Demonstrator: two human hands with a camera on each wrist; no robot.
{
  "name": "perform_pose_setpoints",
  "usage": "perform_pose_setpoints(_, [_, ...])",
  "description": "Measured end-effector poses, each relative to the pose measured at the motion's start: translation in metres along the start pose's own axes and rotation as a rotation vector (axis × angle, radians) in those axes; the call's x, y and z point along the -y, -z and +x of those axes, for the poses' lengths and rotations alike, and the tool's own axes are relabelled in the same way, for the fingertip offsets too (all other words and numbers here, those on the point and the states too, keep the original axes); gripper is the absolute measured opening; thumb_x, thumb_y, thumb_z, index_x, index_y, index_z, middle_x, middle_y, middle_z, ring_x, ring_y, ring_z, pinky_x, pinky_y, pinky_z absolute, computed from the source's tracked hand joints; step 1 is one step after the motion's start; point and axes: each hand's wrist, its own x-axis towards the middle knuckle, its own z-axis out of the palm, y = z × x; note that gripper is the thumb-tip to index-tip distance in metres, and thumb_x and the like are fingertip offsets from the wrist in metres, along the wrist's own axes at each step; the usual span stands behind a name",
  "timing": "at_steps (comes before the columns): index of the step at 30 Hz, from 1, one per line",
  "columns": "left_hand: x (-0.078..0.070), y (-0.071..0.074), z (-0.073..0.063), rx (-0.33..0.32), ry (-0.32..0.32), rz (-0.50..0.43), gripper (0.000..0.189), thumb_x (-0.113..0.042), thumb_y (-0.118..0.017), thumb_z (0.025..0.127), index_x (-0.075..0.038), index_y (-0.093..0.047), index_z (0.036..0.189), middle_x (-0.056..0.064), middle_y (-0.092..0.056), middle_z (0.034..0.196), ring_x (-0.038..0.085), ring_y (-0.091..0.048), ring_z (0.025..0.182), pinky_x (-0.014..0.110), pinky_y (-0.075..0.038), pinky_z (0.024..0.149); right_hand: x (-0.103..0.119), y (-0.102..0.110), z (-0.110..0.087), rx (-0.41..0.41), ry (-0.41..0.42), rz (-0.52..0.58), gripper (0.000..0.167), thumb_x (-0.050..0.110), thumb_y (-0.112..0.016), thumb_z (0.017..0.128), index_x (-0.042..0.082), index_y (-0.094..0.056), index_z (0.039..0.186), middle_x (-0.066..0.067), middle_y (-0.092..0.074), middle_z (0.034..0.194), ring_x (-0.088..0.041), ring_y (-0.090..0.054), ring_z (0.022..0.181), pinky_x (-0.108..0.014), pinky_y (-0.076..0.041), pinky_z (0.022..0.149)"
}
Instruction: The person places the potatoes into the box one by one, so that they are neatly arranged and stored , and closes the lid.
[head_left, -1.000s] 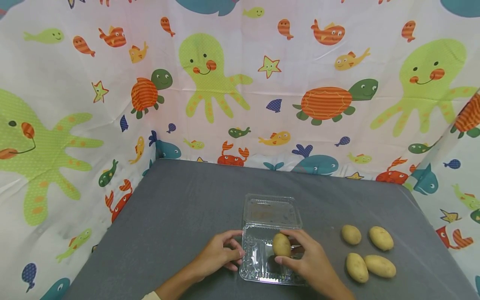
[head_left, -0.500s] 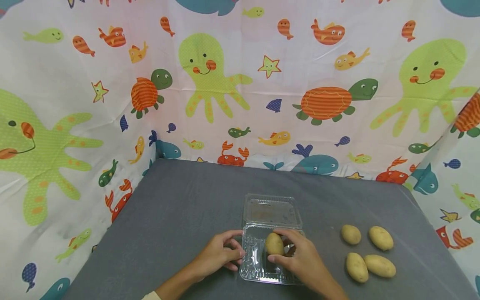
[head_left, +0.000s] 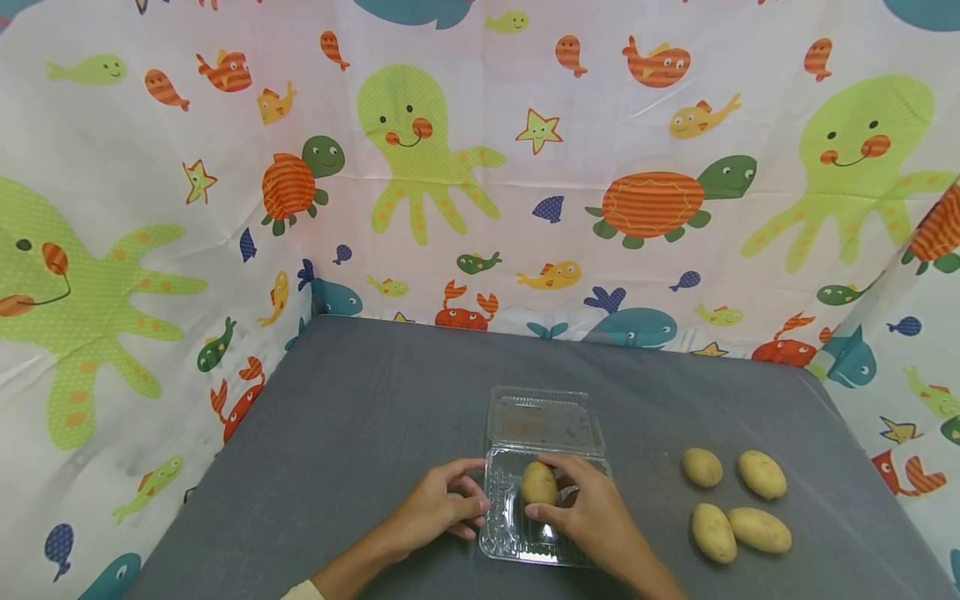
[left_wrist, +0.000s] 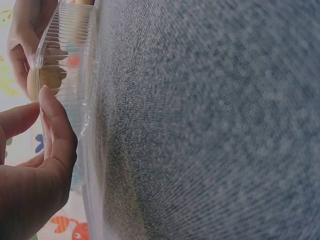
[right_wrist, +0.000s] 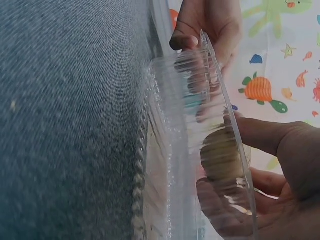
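A clear plastic clamshell container (head_left: pixel 501 540) lies with its lid (head_left: pixel 545 422) folded back on the far side. My left hand (head_left: pixel 437 510) pinches the left rim of its base between thumb and fingers; the left wrist view shows the fingertips (left_wrist: pixel 46 92) on that rim. Inside the base, my right hand (head_left: pixel 596 510) holds a potato (head_left: pixel 539 483), thumb on the near side and fingers on the far side. Through the clear wall in the right wrist view, the potato (right_wrist: pixel 220 157) shows between thumb and fingers. Whether it touches the container's floor, I cannot tell.
Several more potatoes lie to the right of the container, among them a round one (head_left: pixel 702 468) and a long one (head_left: pixel 761 530). Grey cloth (head_left: pixel 375 400) covers the table. A curtain (head_left: pixel 480 167) printed with sea animals hangs around its back and sides.
My right hand has carried the potato leftward within the container, toward the middle of the base. The left hand keeps its place on the rim.
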Motion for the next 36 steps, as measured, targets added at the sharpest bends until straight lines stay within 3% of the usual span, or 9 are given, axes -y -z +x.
perform_pose_setpoints(7, [0.0,0.0,0.0,-0.002,-0.002,0.011,0.065,-0.006,-0.071,0.097,0.005,-0.044,0.155,0.01,-0.069,0.1,0.019,-0.073,0.084,0.031,-0.066,0.068,0.001,-0.008,0.005,-0.004,-0.031,-0.02,0.068,0.019,-0.099,0.072,0.011,-0.071,0.134,-0.005,-0.072,0.122,-0.02,-0.072,0.094,-0.024,-0.063,0.073])
perform_pose_setpoints(19, [-0.001,0.0,0.001,-0.006,0.004,0.004,0.066,-0.007,-0.072,0.097,0.006,-0.044,0.155,0.009,-0.069,0.099,0.019,-0.073,0.083,0.031,-0.066,0.067,0.005,-0.014,0.01,0.057,-0.062,-0.028,0.069,0.023,-0.097,0.075,0.009,-0.068,0.136,-0.009,-0.073,0.117,-0.021,-0.073,0.093,-0.023,-0.06,0.069])
perform_pose_setpoints(27, [0.0,-0.001,0.001,-0.005,0.005,-0.001,0.065,-0.005,-0.071,0.098,0.005,-0.044,0.156,0.01,-0.069,0.1,0.02,-0.073,0.084,0.032,-0.066,0.067,0.006,-0.022,0.011,0.079,-0.022,-0.036,0.068,0.021,-0.097,0.075,0.004,-0.068,0.134,-0.013,-0.072,0.12,-0.019,-0.073,0.09,-0.028,-0.063,0.072])
perform_pose_setpoints(36, [0.0,-0.001,0.001,-0.004,0.02,-0.002,0.064,-0.006,-0.072,0.096,0.003,-0.047,0.154,0.009,-0.069,0.099,0.019,-0.073,0.084,0.03,-0.066,0.065,0.007,-0.03,0.011,0.057,0.025,-0.164,0.064,0.026,-0.098,0.072,0.008,-0.072,0.128,-0.007,-0.073,0.121,-0.017,-0.066,0.099,-0.031,-0.057,0.077])
